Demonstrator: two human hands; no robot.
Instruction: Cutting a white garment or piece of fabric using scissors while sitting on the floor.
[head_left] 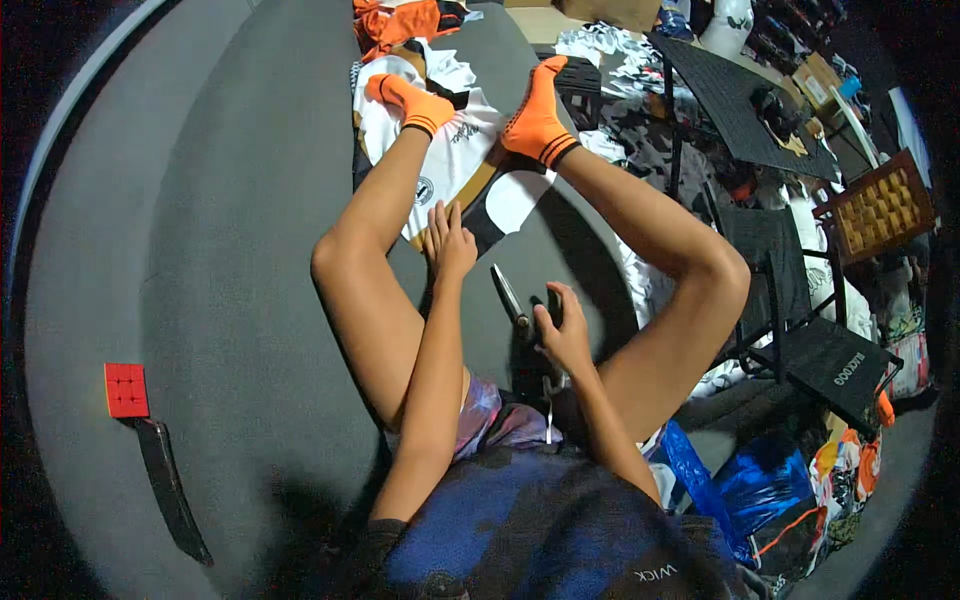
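Scissors (510, 299) — tapered metal — in right hand (564, 335); left hand (453, 247) on cloth (458, 168).

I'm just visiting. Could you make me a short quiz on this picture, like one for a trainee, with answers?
1. Which hand's fingers rest on the white cloth?
2. True or false: the scissors are at the right hand.
3. The top of the cube is:
A) blue
B) red
C) white

Key:
1. The left hand.
2. True.
3. B.
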